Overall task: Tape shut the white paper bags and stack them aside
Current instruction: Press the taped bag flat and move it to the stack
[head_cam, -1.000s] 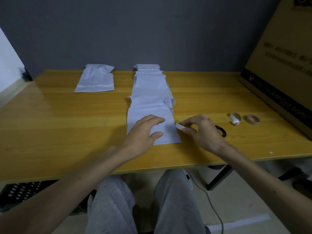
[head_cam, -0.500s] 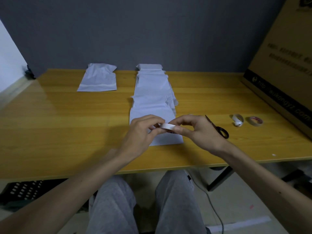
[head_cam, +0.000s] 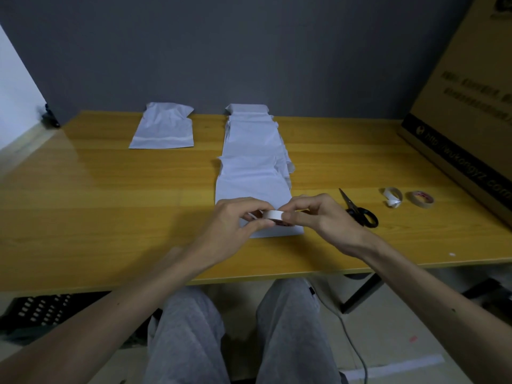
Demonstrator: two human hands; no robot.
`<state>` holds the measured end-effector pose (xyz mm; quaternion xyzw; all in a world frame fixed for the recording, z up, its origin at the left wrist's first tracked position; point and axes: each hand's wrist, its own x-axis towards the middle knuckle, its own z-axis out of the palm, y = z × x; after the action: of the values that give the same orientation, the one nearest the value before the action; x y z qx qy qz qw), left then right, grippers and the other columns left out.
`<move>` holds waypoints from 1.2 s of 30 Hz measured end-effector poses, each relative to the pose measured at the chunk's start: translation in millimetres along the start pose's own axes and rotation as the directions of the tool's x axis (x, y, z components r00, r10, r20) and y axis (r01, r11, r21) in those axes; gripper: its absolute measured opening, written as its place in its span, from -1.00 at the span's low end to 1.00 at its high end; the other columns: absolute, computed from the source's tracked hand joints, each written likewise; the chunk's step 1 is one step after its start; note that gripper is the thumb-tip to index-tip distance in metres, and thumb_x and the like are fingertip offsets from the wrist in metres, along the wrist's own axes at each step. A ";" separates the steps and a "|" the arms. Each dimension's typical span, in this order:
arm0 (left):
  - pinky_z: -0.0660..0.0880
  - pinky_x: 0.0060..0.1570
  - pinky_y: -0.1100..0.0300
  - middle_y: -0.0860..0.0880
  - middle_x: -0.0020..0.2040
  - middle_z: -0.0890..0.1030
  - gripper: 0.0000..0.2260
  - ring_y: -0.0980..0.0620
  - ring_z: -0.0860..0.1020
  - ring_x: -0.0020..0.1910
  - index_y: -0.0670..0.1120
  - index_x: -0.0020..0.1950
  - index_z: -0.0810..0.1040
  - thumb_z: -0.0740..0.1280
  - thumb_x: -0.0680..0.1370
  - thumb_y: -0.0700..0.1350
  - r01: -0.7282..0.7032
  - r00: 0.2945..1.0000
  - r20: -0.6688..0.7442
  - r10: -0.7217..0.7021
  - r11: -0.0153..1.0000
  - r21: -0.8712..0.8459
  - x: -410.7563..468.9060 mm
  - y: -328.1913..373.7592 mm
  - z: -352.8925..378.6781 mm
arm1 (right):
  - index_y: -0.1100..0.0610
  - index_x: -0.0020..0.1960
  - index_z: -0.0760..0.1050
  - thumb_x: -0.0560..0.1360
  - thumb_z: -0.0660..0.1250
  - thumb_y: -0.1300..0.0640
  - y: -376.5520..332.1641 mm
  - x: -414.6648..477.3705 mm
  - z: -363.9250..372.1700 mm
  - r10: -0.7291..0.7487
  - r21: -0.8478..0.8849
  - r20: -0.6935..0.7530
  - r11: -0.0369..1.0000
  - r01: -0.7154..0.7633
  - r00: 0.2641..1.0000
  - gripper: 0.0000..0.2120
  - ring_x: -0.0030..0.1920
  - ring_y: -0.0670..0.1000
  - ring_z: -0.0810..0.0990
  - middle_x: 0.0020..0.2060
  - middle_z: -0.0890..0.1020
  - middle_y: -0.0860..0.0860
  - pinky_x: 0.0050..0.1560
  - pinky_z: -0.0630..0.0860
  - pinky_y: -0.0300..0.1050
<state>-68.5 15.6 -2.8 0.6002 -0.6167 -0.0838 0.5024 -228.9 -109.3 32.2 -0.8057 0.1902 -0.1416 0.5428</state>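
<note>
Both hands pinch the white tape roll (head_cam: 273, 215) above the nearest bag (head_cam: 253, 189): right hand (head_cam: 318, 217) steadying, left hand (head_cam: 235, 220) seemingly peeling a strip to seal it

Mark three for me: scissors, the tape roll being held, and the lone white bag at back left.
scissors (head_cam: 353, 205): head view, on the blades just above the black handles.
tape roll (head_cam: 273, 214): head view, white outer band.
lone white bag (head_cam: 163, 128): head view, middle of its flat face.
</note>
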 end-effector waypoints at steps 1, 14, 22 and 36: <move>0.52 -0.10 0.31 0.03 -0.12 0.68 -0.87 0.15 0.60 -0.14 -0.15 -0.01 0.68 0.46 0.45 -0.21 -0.029 1.000 -0.005 0.029 0.999 0.018 -0.7 -0.2 -1.1 | 0.21 -0.05 0.67 0.51 0.36 0.23 0.2 -0.1 1.3 -0.008 0.019 0.003 1.000 0.008 1.000 -0.88 -0.08 -0.11 0.60 -0.16 0.68 -0.04 -0.04 0.44 -0.29; 0.45 -0.06 0.39 -0.05 -0.13 0.64 -0.88 0.12 0.56 -0.10 -0.23 -0.01 0.66 0.35 0.53 -0.24 -0.214 0.975 -0.013 0.222 0.952 0.219 -11.4 -9.5 -8.6 | 0.28 -0.10 0.67 0.47 0.39 0.30 2.2 6.2 14.7 -0.009 0.150 -0.033 0.989 0.014 0.999 -0.91 -0.19 -0.05 0.52 -0.27 0.61 0.11 -0.06 0.43 -0.20; 0.48 -0.08 0.35 -0.05 -0.13 0.64 -0.92 0.09 0.57 -0.11 -0.24 -0.02 0.66 0.38 0.52 -0.28 -0.221 0.973 -0.010 0.229 0.951 0.216 -13.3 -11.1 -12.6 | 0.26 -0.12 0.67 0.48 0.38 0.27 2.9 8.6 19.1 -0.025 0.192 -0.007 0.981 0.026 1.000 -0.90 -0.23 -0.07 0.52 -0.31 0.61 0.06 -0.09 0.43 -0.26; 0.40 -0.06 0.49 -0.08 -0.13 0.64 -0.89 0.17 0.54 -0.13 -0.27 -0.01 0.65 0.40 0.48 -0.35 -0.227 0.972 -0.007 0.236 0.944 0.238 -11.0 -10.7 -13.5 | 0.20 -0.25 0.65 0.47 0.38 0.26 0.8 11.9 18.6 -0.021 0.195 0.011 0.981 0.019 1.000 -0.86 -0.27 -0.09 0.54 -0.37 0.61 0.00 -0.09 0.43 -0.30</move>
<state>-54.3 28.7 -9.5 0.5805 -0.6794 0.0603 0.4448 -210.3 -99.7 24.9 -0.7513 0.1637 -0.1597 0.6190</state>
